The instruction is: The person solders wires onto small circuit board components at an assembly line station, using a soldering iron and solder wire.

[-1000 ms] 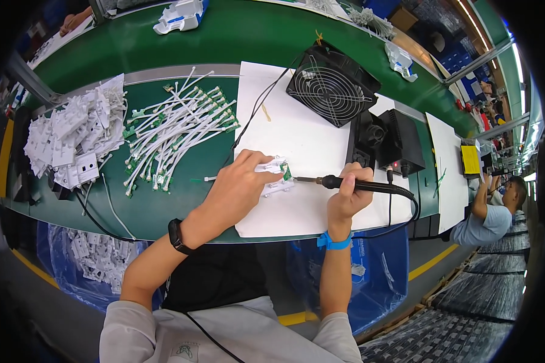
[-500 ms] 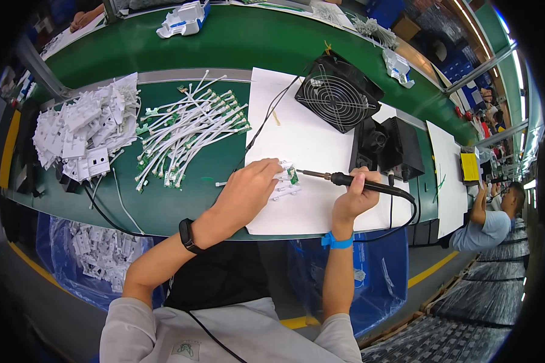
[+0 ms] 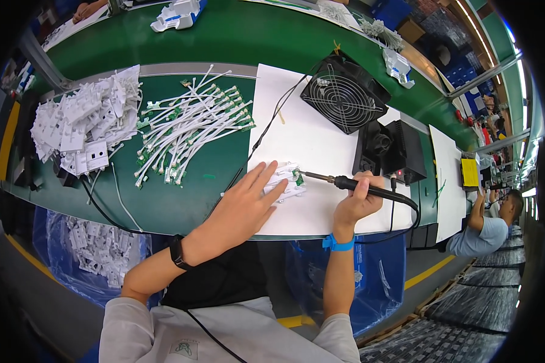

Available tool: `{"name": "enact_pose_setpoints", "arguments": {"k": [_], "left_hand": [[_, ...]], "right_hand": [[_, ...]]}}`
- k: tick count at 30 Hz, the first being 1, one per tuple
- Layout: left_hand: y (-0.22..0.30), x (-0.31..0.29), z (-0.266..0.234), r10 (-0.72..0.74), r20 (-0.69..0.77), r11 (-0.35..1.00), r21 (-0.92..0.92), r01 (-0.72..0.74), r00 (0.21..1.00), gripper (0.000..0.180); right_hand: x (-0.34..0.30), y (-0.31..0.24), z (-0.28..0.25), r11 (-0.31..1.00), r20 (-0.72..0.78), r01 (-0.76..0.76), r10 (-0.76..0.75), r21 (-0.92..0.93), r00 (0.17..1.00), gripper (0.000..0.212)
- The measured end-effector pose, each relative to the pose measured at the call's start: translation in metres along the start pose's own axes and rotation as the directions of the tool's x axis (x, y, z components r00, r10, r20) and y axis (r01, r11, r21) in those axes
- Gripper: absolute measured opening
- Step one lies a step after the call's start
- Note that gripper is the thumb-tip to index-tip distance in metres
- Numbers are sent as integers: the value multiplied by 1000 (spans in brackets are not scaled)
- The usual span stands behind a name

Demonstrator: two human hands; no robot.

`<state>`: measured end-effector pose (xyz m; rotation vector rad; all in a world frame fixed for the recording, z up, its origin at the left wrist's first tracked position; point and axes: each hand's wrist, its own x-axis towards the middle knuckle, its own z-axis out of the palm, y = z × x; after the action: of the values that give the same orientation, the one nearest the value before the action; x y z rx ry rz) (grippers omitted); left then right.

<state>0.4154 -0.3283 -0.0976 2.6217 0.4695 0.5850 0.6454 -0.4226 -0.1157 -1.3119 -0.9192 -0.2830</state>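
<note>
My right hand [image 3: 358, 202] is closed round the handle of a soldering iron [image 3: 345, 181]. The iron points left, its tip at or very near a small green circuit board [image 3: 298, 176]. That board sits on the right edge of a white plastic housing [image 3: 283, 179] lying on a white sheet [image 3: 315, 215]. My left hand [image 3: 239, 202] rests over the housing's left part with fingers stretched and spread, steadying it; the fingers cover some of it. Whether the tip actually touches the board is too small to tell.
White plastic housings [image 3: 82, 124] are heaped at the left, beside a pile of white cables with green boards [image 3: 191, 133]. A black fan [image 3: 343, 94] and a black soldering station [image 3: 404, 151] stand behind the iron. Blue lined bins [image 3: 378, 278] sit below the bench edge. A person [image 3: 481, 227] works at right.
My left hand has loosened from a bunched grip to spread fingers over the housing. The iron's tip stays by the board, and my right hand has barely moved.
</note>
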Motion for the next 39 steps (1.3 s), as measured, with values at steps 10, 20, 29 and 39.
{"name": "enact_pose_setpoints", "arguments": {"k": [10,20,29,39], "left_hand": [[15,35,35,-103,-1,995,-11,103,995,43],[40,23,34,-213,-114,969,102,225,970,48],[28,17,47,-193,-290,980,-107,169,937,35],[29,19,47,-201,-300,979,-100,179,932,34]], "right_hand": [[1,1,-2,994,-161,3,-21,-111,987,22],[-3,-8,3,992,-4,55,-56,-110,998,17],[-5,-3,1,994,81,49,-41,-99,996,16],[-3,-2,5,990,96,84,-74,-110,993,17]]}}
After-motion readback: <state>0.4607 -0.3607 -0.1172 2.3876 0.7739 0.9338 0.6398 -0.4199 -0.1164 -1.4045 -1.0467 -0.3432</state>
